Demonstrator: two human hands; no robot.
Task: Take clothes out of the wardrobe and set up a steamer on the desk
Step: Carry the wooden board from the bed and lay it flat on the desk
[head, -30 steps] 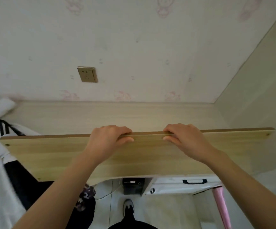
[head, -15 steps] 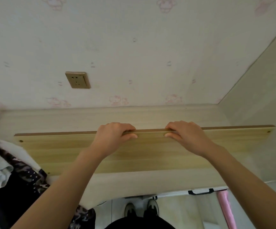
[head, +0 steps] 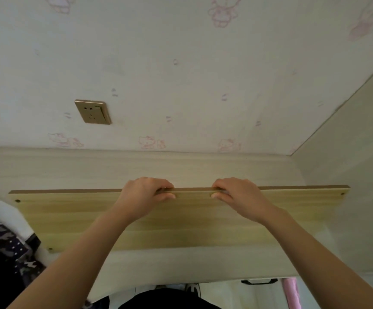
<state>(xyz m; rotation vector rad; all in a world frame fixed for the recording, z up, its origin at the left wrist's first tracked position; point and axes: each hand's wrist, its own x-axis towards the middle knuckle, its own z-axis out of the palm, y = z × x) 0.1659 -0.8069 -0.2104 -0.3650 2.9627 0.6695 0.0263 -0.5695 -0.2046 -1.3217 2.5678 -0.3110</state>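
Head view: our left hand and right hand each keep a closed grip on the board's top edge above the bench — clothes lie at left. Uneven lowering could tip it — or pinch fingers.

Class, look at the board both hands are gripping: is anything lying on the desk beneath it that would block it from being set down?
Nothing visible. The left hand and right hand hold the board over the desk, whose visible surface is bare; clothes sit only at its left end.
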